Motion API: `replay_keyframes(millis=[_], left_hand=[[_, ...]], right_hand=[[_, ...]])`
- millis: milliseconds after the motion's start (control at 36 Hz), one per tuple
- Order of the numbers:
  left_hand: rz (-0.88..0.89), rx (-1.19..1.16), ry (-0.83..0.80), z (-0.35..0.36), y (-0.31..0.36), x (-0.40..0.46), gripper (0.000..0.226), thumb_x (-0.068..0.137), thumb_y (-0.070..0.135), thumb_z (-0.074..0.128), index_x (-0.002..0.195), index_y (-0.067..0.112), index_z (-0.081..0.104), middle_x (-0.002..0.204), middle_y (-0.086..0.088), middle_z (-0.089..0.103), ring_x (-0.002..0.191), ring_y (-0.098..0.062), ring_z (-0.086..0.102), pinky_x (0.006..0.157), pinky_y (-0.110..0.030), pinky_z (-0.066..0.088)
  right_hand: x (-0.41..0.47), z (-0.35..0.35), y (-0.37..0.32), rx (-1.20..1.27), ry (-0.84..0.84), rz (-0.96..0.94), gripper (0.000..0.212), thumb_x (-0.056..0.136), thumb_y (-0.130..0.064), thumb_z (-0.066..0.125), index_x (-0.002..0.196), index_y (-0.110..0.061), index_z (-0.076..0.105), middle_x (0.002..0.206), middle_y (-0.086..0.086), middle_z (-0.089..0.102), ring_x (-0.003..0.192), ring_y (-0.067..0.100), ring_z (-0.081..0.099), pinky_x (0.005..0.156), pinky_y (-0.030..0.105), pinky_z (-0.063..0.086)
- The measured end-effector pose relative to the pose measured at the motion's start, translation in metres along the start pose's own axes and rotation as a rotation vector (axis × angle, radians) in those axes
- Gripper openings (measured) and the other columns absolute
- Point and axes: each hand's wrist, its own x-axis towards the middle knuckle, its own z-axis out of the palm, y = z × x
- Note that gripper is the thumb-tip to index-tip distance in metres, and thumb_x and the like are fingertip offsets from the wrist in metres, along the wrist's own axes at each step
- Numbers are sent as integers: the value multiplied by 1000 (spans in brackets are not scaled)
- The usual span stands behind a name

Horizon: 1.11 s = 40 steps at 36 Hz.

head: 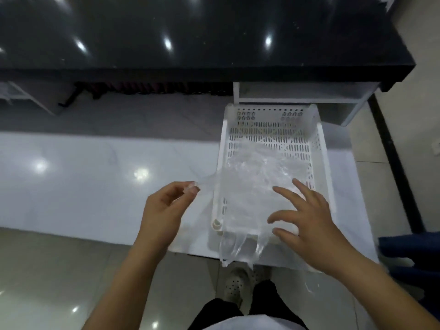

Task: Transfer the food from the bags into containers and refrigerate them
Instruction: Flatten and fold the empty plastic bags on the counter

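Observation:
A clear, empty-looking plastic bag (252,182) hangs crumpled over a white perforated plastic basket (320,148) standing on the floor. My left hand (164,210) pinches one stretched handle of the bag between thumb and fingertips, just left of the basket. My right hand (307,222) hovers with fingers spread and straight over the near right part of the bag; whether it touches the plastic I cannot tell. The bag's other handle dangles over the basket's near edge. No food shows inside the bag.
A glossy black counter (190,32) runs across the top, with a white frame (297,91) under its right end. The basket stands on a white sheet (71,182) on the tiled floor. A dark blue object (412,253) lies at the right. My feet (238,284) are below.

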Motion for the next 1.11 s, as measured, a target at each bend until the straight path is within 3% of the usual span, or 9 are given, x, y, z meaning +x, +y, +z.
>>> replay_keyframes(millis=[111,278,444,500,583,833,917,1056,1111], left_hand=[[-54,-158,18,-9,18,16,10,93,25,70,91,19,78,105,-3,76,104,-22,71,97,-45,56],[-27,-260,38,-30,46,32,10,92,22,69,88,21,77,109,-9,75,106,-27,71,93,-47,58],[88,-221,70,-81,56,41,13,97,17,64,93,20,76,109,-6,76,108,-26,71,95,-46,58],[111,-230,80,-102,50,43,15,98,15,63,92,21,75,110,-5,76,107,-26,71,97,-47,57],[135,-240,98,-137,34,45,20,98,15,63,88,25,76,111,-5,75,108,-26,71,100,-47,55],[24,-191,178,-217,-69,48,9,83,32,70,86,31,78,104,4,77,106,-18,70,101,-46,53],[-48,-172,165,-228,-115,51,13,90,24,72,87,35,77,102,7,78,103,-11,71,100,-45,53],[-97,-71,93,-241,-165,55,21,95,21,69,89,39,76,99,16,77,94,0,70,79,-21,52],[-113,-70,84,-249,-174,57,22,96,21,68,89,40,76,98,17,77,92,0,69,75,-19,49]], right_hand=[[18,-8,7,67,-18,-21,8,91,-33,70,87,-40,69,150,-14,43,152,17,15,122,40,4],[39,-35,-22,337,164,-64,9,88,-31,68,85,-40,67,132,-24,54,138,2,36,113,33,24],[63,-49,-88,419,296,-207,5,86,-31,67,86,-36,69,126,-19,60,124,-2,51,103,12,36],[69,-42,-112,433,303,-260,4,87,-31,67,87,-34,70,127,-16,61,125,0,52,105,12,35],[80,-19,-141,427,282,-303,6,89,-24,71,89,-30,72,129,-13,60,128,7,52,109,27,37],[131,87,-185,64,172,-242,8,84,-17,79,82,-24,76,142,6,55,148,35,25,117,55,18],[140,123,-184,-20,87,-164,9,84,-21,79,81,-28,75,146,7,53,149,37,21,116,53,14],[147,169,-190,-86,-35,-96,8,92,-33,69,86,-36,74,154,-3,41,154,25,5,121,42,0],[147,181,-200,-65,-69,-98,7,93,-36,67,89,-38,73,155,-7,39,154,21,2,121,39,0]])
